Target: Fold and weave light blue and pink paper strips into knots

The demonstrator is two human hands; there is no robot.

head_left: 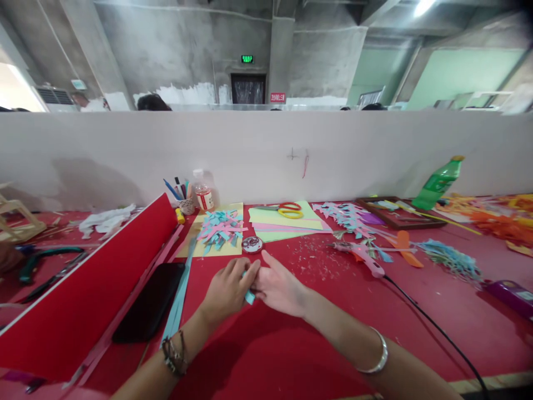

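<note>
Turquoise paper strip, on the near side of the heap of cut paper pieces, is pinched in the left hand; the right hand curls against it, its grip partly hidden, and a light, even pinch should avoid crumpling. Red tabletop surrounds the heap, with a white partition behind it and a bare concrete wall beyond.

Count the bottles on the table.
2: a clear bottle beside the pen cup, and a green bottle farther right, near the white partition. More may be hidden behind the red board.
</note>
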